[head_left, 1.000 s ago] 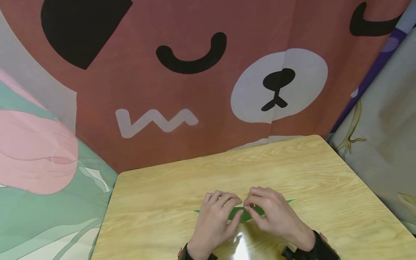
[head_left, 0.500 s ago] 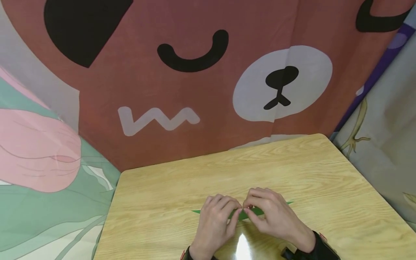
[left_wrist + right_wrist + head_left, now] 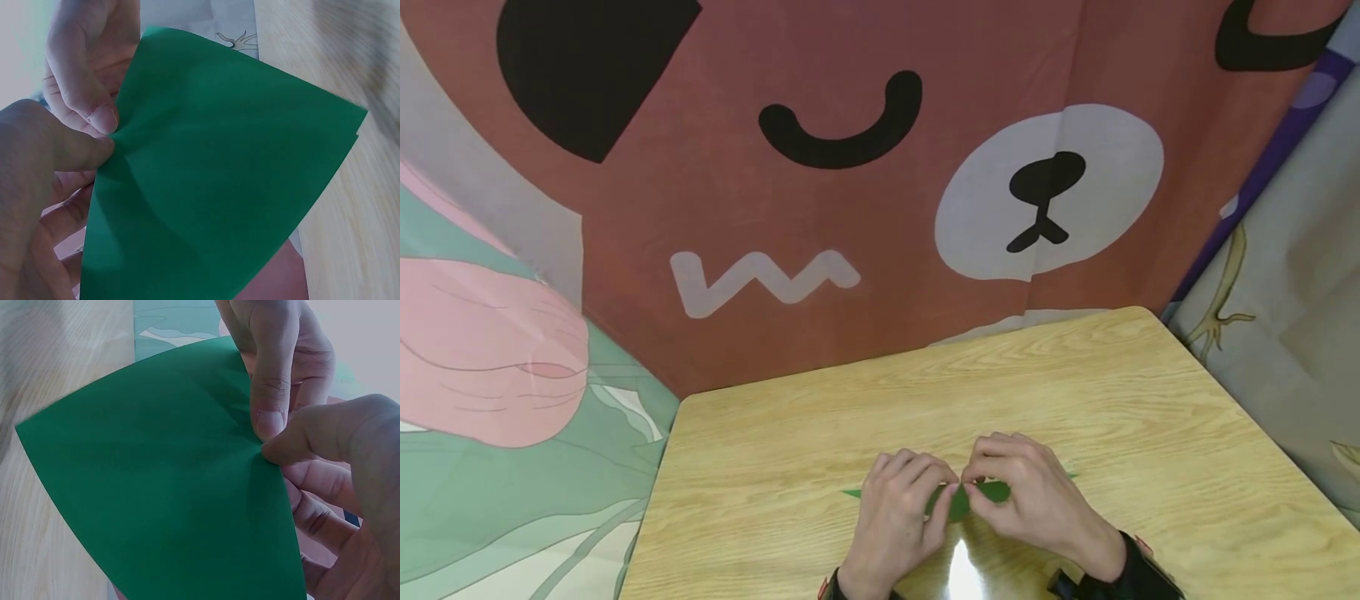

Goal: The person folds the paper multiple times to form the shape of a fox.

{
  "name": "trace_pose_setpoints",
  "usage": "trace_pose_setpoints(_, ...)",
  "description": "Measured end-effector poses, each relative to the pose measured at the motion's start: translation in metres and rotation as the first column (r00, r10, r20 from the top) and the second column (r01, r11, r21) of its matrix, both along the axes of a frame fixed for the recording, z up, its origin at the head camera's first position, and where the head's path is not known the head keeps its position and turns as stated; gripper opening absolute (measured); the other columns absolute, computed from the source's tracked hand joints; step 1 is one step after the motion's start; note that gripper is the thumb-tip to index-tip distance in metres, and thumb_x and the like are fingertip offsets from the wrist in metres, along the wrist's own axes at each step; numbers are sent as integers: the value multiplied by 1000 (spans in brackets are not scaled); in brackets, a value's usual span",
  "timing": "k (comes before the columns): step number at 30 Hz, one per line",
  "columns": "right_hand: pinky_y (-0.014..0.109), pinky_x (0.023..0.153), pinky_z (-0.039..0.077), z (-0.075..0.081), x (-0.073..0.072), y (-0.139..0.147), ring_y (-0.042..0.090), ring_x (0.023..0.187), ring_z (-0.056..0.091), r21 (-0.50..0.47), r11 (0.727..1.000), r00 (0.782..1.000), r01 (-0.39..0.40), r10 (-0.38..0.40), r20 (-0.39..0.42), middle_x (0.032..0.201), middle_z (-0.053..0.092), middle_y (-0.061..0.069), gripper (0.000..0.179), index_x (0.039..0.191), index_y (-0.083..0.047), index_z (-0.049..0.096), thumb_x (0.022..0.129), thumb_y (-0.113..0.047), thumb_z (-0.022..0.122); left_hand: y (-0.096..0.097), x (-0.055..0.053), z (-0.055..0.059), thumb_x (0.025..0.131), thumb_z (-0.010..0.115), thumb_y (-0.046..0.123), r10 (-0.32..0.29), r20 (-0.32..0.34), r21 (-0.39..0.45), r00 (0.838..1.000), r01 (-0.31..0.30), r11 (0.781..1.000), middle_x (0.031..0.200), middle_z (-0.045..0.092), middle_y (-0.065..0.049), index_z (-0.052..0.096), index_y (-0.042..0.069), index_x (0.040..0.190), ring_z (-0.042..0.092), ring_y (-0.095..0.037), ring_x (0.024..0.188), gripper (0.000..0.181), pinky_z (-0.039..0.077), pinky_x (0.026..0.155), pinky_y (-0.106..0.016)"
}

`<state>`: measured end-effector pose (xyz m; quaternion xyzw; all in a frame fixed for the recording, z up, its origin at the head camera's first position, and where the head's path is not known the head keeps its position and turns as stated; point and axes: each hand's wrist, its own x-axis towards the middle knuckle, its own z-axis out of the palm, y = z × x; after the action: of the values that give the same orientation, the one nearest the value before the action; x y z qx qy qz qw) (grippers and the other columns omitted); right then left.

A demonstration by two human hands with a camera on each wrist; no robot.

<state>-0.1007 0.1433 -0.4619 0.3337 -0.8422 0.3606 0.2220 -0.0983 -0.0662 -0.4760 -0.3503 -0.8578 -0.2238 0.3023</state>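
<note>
Here, hands (image 3: 891,517) partly hide pinched green paper (image 3: 225,156); printed cloth (image 3: 865,208) behind.

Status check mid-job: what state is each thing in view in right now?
Green sheet: bent, seemingly folded over, pinched at one edge
Left hand: thumb and fingers pinching the sheet
Right hand: pinching the same edge, beside the left
Table: glossy, catching a bright reflection
Bear-print cloth: hanging behind the table, creased

White glare on the tabletop (image 3: 917,408)

Black wristbands (image 3: 1138,575) show small red details (image 3: 1143,546), the right one bearing a blocky black part (image 3: 1063,584).
</note>
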Motion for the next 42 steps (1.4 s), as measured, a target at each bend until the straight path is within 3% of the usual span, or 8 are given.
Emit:
trace_pose_setpoints(17, 15, 62, 42, -8, 0, 3, -9, 70, 50, -7, 999, 999, -45, 45, 1, 79, 61, -24, 30, 84, -32, 77, 76, -4, 84, -5, 2, -8, 93, 74, 22, 0, 24, 2, 1000, 0, 1000, 91, 74, 16, 74, 26, 87, 65, -3, 81, 7, 42, 72, -15)
trace_pose_setpoints(26, 16, 60, 40, -7, -1, 18, -7, 69, 47, 10, 999, 999, 34, -34, 29, 80, 60, -26, 34, 83, -34, 76, 75, -2, 85, -20, -2, -6, 91, 76, 22, 40, 24, 30, 999, -41, 999, 89, 73, 16, 73, 27, 88, 64, -4, 79, 6, 44, 69, -18)
trace_pose_setpoints(42, 16, 61, 41, -2, -6, 19, -7, 68, 48, 52, 998, 998, 23, -26, 58, 80, 59, -28, 31, 84, -35, 76, 78, -6, 84, -29, -7, -1, 91, 76, 21, 31, 33, 34, 999, -32, 999, 90, 75, 15, 74, 25, 89, 66, -5, 79, 5, 44, 69, -20)
